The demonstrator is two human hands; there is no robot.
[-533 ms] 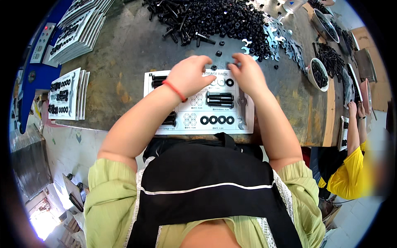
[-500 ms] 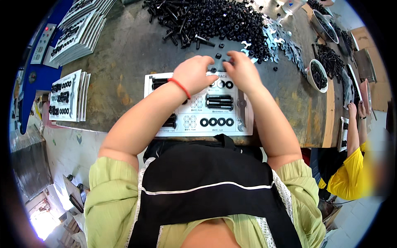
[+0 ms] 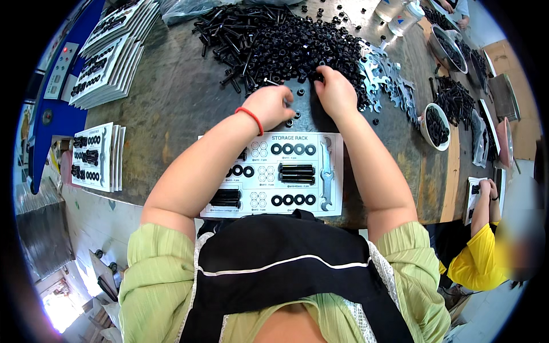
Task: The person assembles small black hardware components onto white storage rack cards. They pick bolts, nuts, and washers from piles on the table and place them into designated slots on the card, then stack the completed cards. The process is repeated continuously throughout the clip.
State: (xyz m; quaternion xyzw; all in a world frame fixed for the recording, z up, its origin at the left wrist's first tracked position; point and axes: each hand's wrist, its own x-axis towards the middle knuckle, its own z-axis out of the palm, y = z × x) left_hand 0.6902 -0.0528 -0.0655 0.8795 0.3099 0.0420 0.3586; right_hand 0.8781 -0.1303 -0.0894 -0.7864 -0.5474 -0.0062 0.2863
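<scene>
My left hand, with a red cord at the wrist, hovers just beyond the top edge of a white printed card. Its fingers are curled and slightly blurred beside a few loose black nuts; what they hold is hidden. At the near edge of a big heap of black nuts, my right hand pinches a dark nut between thumb and fingertips. The card carries black bolts, rows of black washers and a flat grey wrench. Its printed hexagon outlines hold no nuts.
Long black bolts lie left of the nuts, silver wrenches right. Filled cards stand stacked at left, with more behind. A white bowl of black hardware stands right. A co-worker in a yellow sleeve handles another card.
The view has shifted, so the card and table sit lower. My right hand has reached farther, to the nut heap, and its fingers have closed. My left hand has moved off the card's top edge.
</scene>
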